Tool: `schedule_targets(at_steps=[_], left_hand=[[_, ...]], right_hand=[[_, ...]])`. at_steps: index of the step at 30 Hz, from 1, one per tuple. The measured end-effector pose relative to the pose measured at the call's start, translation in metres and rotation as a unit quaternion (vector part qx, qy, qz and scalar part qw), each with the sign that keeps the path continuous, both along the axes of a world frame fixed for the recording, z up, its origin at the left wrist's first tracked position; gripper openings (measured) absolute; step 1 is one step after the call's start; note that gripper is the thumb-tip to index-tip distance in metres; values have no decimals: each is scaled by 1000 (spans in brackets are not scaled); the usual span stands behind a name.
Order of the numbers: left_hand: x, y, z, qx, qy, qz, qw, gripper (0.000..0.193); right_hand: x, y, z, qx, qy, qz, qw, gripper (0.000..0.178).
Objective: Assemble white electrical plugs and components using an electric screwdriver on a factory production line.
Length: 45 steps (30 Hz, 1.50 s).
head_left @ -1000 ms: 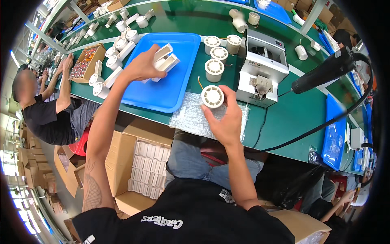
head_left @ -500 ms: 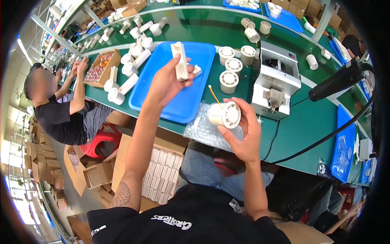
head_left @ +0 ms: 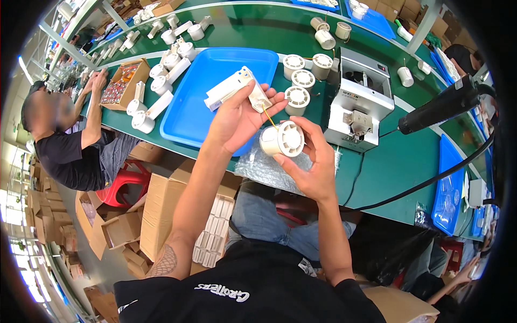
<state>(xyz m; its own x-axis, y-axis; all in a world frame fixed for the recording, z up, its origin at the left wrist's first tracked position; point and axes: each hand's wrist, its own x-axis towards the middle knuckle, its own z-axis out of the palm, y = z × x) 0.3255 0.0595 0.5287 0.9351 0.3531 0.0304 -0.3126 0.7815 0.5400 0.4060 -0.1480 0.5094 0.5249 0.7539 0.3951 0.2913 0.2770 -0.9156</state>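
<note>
My left hand [head_left: 234, 121] is closed around a white rectangular plastic housing [head_left: 260, 102], with the thumb across it. A second white oblong housing [head_left: 225, 90] shows beside that thumb, over the blue tray [head_left: 194, 81]; it appears to lie in the tray. My right hand [head_left: 318, 164] grips a round white plastic housing [head_left: 276, 142] by its side, its slotted, spoked end tilted up to the right. A thin yellow wire [head_left: 270, 118] runs from the round housing to the left fingers, where its end meets the rectangular housing. Fingers partly hide that spot.
Several round white housings [head_left: 297, 99] stand between the tray and a grey bench machine [head_left: 358, 97]. A black hand tool [head_left: 439, 107] with a cable hangs at right. Bubble wrap [head_left: 264, 169] lies at the table edge. A co-worker [head_left: 70, 134] sits left near a box of small parts [head_left: 125, 83].
The left hand has come down and right, bringing its rectangular housing, now tilted, to the yellow wire. The right hand still holds the round housing. The view has shifted slightly.
</note>
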Motion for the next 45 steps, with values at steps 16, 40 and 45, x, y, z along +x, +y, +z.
schedule_targets(at_steps=[16,40,45], left_hand=[[11,-71,-30,499,99,172,844,41],[-26,-71,-47,620,121,142,762,72],[-27,-77,-48,614,118,135,768,71]], right_hand=[[-15,9,-33,-105,-218,-230,943,72],[35,-12,3,18,-37,-74,996,46],[37,-22,6,18,-103,-42,994,45]])
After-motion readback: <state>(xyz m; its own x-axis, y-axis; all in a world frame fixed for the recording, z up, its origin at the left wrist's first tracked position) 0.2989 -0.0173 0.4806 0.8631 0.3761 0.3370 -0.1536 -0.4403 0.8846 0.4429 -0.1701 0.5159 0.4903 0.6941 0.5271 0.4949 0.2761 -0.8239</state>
